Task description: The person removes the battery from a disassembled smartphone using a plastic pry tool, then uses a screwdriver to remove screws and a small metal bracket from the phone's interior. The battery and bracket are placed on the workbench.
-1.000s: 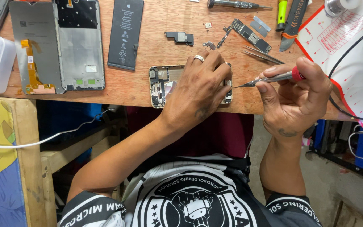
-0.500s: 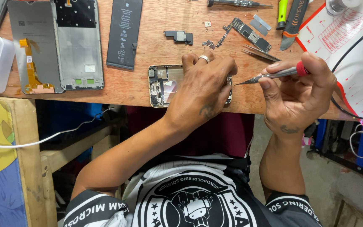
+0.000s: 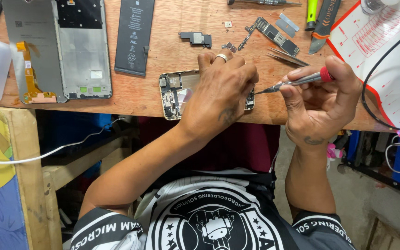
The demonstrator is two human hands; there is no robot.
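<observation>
Bracing an opened phone (image 3: 174, 92) flat on the worktop (image 3: 163, 99), the left hand (image 3: 221, 90) steadied it while the right hand (image 3: 320, 95) pinched a screwdriver (image 3: 297, 82) at its edge.

Black battery (image 3: 134, 34), white label print, flat left of the opened phone (image 3: 174, 92). Farther left, grey screen frame (image 3: 59, 48), back up, small white and green stickers. White-red printed mat (image 3: 385, 60) well right of phone.
</observation>
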